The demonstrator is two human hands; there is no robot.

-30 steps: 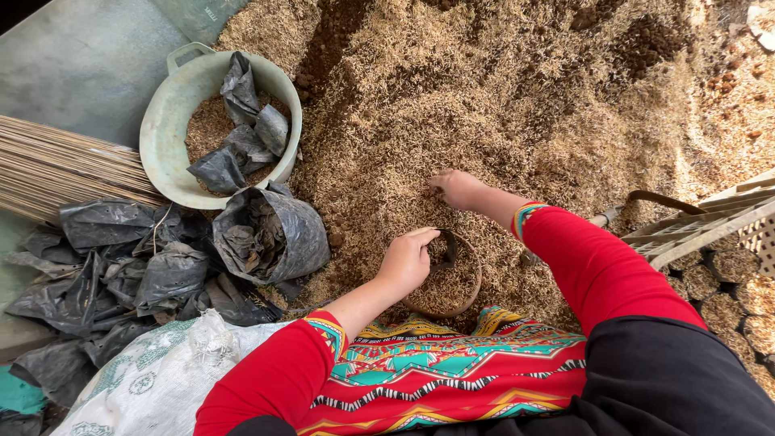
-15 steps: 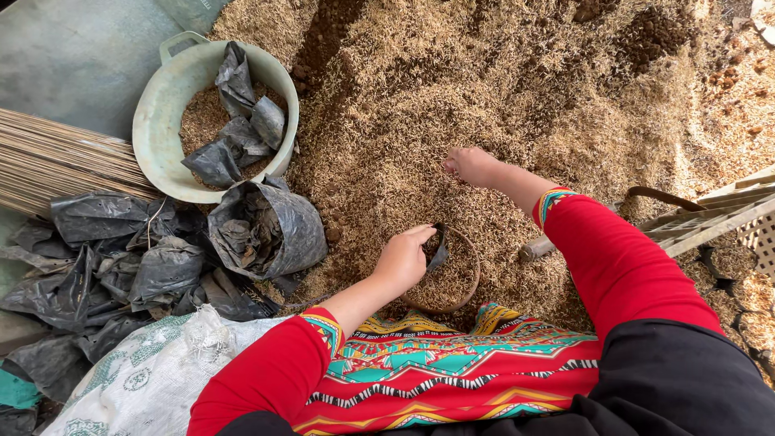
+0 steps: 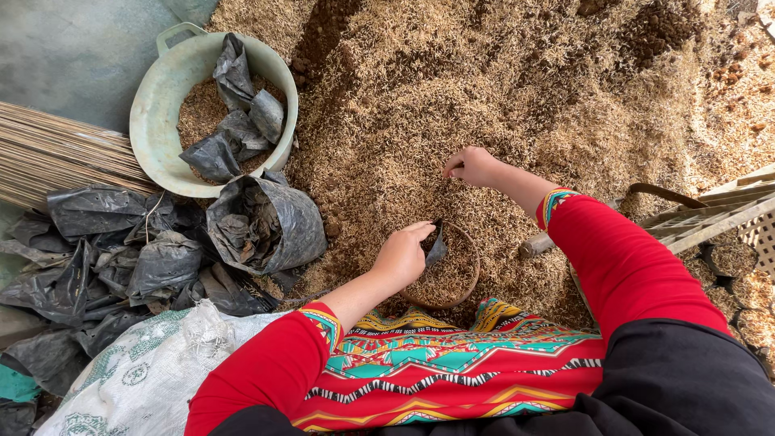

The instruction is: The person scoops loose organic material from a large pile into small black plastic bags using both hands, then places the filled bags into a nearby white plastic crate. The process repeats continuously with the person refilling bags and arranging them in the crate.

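Observation:
My left hand (image 3: 401,256) grips the black rim of a small round plastic bag (image 3: 452,274) that stands in front of me, filled with tan husk mix. My right hand (image 3: 473,166) rests cupped on the big heap of husks (image 3: 517,89) a little beyond the bag, fingers curled into the loose material. Both arms wear red sleeves with patterned cuffs.
A pale green basin (image 3: 157,133) at the upper left holds husks and crumpled black bags. An open black bag (image 3: 266,226) and a pile of empty ones (image 3: 113,258) lie to the left. Thin sticks (image 3: 56,157), a white sack (image 3: 145,371), a wooden-handled tool (image 3: 537,244) and a crate (image 3: 726,210) surround me.
My right hand has moved away from the bag's mouth, farther out onto the heap. My left hand stays on the bag's rim.

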